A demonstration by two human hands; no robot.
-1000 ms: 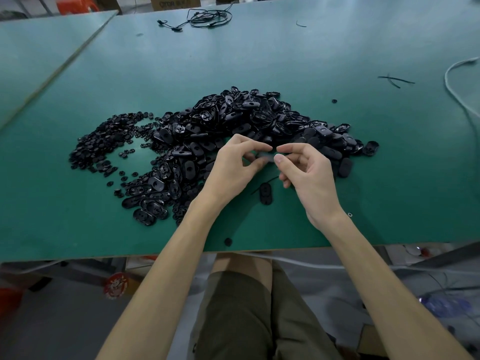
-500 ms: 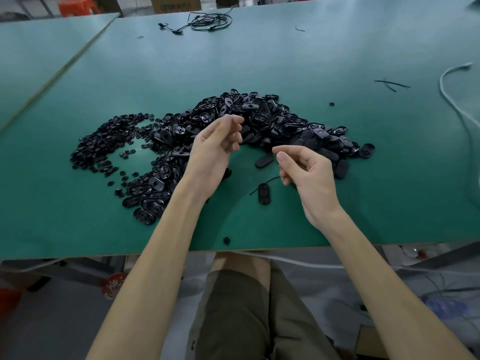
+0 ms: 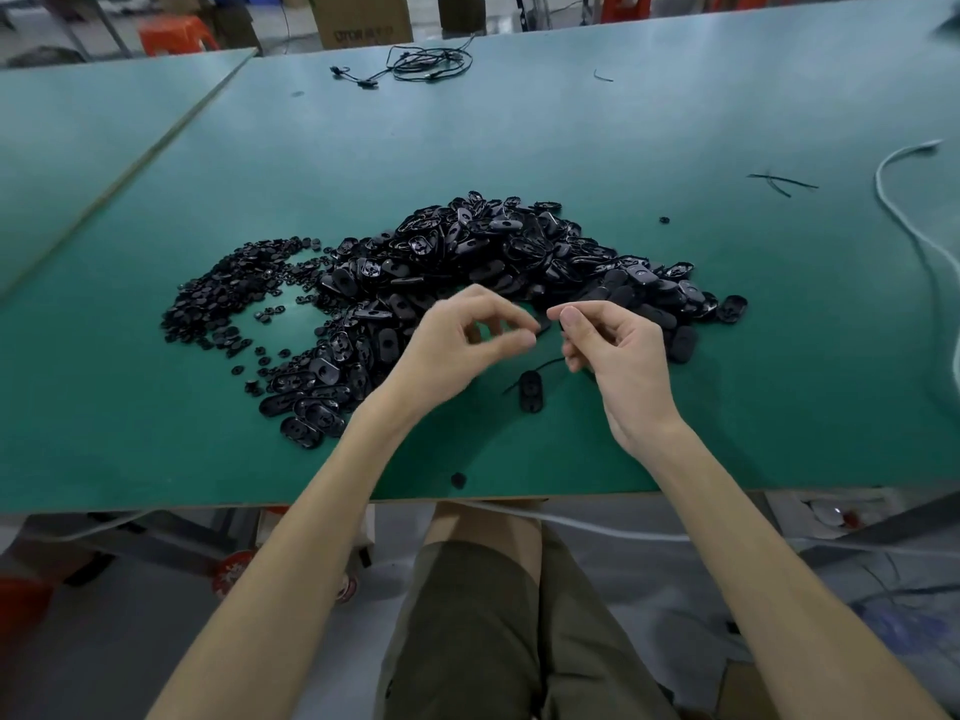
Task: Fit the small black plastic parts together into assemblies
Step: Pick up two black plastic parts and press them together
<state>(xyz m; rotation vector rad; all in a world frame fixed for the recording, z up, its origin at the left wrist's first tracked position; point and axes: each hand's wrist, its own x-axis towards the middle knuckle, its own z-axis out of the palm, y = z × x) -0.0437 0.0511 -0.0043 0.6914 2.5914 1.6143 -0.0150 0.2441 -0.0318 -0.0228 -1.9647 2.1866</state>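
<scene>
Above the near half of the green-topped bench, left hand and right hand raised side by side, fingertips close together but apart. Left grip narrow: thumb and forefinger bent into a ring, tips close, green showing through the ring (motion-blurred, so impossible to tell whether anything tiny sits pinched there). Right grip narrow too: fingers curled toward the palm, forefinger bent over the thumb; again impossible to tell whether holding anything.

Just behind the gap between the fingertips, one flat black oval plastic part lying at the near edge of the big heap of black oval plastic shells. Left of that heap, a spread of smaller round black plastic pieces. Below the hands and clear of the heap, a lone black oval piece lying flat on the bench, with a thin black cord at it. By the front edge, a stray round black bit. At far right, a white cable; at the back, a coiled black wire.
</scene>
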